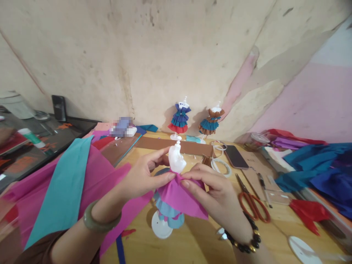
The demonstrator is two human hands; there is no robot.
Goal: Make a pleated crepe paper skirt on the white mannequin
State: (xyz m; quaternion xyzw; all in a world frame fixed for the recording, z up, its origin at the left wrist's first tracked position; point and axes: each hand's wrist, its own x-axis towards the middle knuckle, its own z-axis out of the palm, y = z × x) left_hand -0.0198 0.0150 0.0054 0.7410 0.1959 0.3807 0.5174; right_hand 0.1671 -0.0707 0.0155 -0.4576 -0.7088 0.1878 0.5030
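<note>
My left hand [148, 172] is bending around one side of the doll [176, 159], and its thumb is pressing on the pink cloth [181, 198] at the waist. I think it is doing this so the doll is not tipping. Some of those fingers are hiding behind the doll, so I cannot tell how hard they are pressing. My right hand [216, 192] is pinching the pink cloth between thumb and finger, at the front of the waist. It seems to be holding there so the folds are staying tight at the top, while the rest is hanging out wide.

The doll is standing between my hands, close to me, maybe so I am seeing the waist well. Under the pink cloth, a blue frill [165, 209] is peeking out. A round white foot [161, 225] is sitting flat on the table [140, 242] under it, likely to help it stand.

The scissors [254, 207] are lying just beside my right hand, perhaps to be easy to grab. The tape [229, 168] and a phone [236, 157] are lying farther back. A blue strip [60, 190] is resting on my left. Two small dressed dolls, one blue [180, 119] and one brown [210, 123], are standing by the wall [165, 55], maybe to be out of the way.
</note>
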